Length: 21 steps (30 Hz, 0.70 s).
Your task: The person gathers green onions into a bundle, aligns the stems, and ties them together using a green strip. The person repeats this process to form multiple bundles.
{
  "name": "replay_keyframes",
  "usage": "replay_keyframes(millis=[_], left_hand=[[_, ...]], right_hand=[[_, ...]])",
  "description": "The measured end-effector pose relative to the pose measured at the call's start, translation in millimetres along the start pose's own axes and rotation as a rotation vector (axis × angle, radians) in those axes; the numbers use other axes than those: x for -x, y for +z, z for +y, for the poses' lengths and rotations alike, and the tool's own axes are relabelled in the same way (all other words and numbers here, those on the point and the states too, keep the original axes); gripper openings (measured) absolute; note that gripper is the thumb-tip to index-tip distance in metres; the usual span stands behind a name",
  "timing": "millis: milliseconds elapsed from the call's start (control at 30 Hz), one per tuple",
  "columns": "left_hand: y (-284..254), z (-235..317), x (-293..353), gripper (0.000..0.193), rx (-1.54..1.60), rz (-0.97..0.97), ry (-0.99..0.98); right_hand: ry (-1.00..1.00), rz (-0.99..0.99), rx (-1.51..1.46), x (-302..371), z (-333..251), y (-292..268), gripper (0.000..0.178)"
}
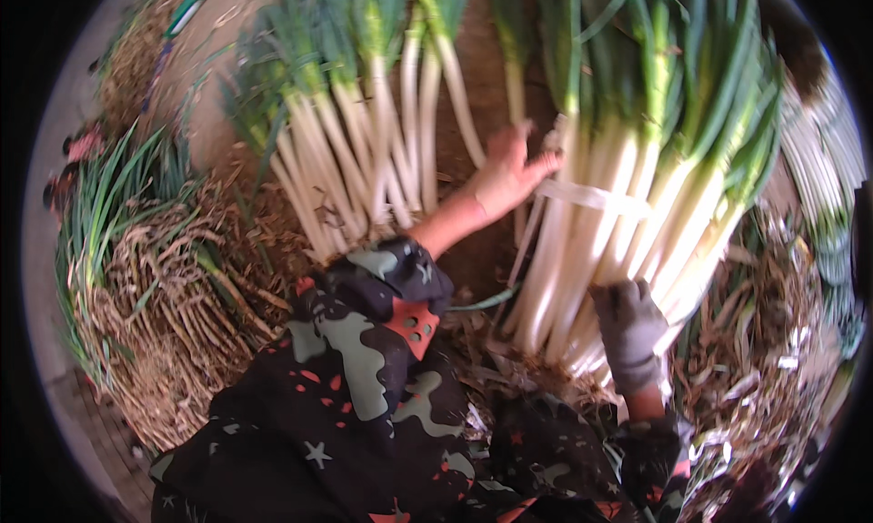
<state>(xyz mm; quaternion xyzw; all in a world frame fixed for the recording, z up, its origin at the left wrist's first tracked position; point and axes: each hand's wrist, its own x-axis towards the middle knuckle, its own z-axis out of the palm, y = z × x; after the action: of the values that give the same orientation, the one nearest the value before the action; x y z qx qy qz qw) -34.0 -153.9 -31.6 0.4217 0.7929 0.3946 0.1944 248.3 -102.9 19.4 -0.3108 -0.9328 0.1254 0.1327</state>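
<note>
A thick bundle of leeks (582,241) stands in front of me on the right, white stalks down and green leaves up. A pale band (596,198) runs round its middle. My left hand (509,173), bare, reaches to the bundle's left side, thumb stretched toward the band and apart from the fingers. A single leek (516,91) passes behind its fingertips; I see no grip on it. My right hand (629,332), in a grey glove, is closed against the lower stalks. What its curled fingers hold, if anything, is hidden.
More leeks (373,150) stand in a loose row beyond my left forearm. At the left lies a heap of thin, dirt-covered leeks (173,314). Dry peeled leaves (764,314) litter the ground at right, with another leek bundle (814,159) behind. A green-handled tool (186,9) lies far left.
</note>
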Motion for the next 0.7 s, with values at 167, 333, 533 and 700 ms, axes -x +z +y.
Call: replay_keyframes(millis=[167, 333, 533, 700], left_hand=[[-24.0, -58.2, 59.0, 0.04, 0.145, -0.008, -0.263], [-87.8, -108.6, 53.7, 0.035, 0.158, 0.285, -0.269], [-126.5, -153.6, 69.3, 0.05, -0.149, 0.389, -0.348], [-112.4, -178.3, 80.7, 0.047, 0.015, 0.36, -0.455]], right_hand=[[-0.004, -0.03, -0.063, -6.6, -4.5, -9.2, 0.02], [0.281, -0.128, -0.439, -28.0, -20.4, -38.8, 0.013], [0.15, -0.497, -0.762, -99.9, -100.1, -39.3, 0.006], [-0.225, -0.743, -0.028, -170.7, -145.9, 89.6, 0.025]])
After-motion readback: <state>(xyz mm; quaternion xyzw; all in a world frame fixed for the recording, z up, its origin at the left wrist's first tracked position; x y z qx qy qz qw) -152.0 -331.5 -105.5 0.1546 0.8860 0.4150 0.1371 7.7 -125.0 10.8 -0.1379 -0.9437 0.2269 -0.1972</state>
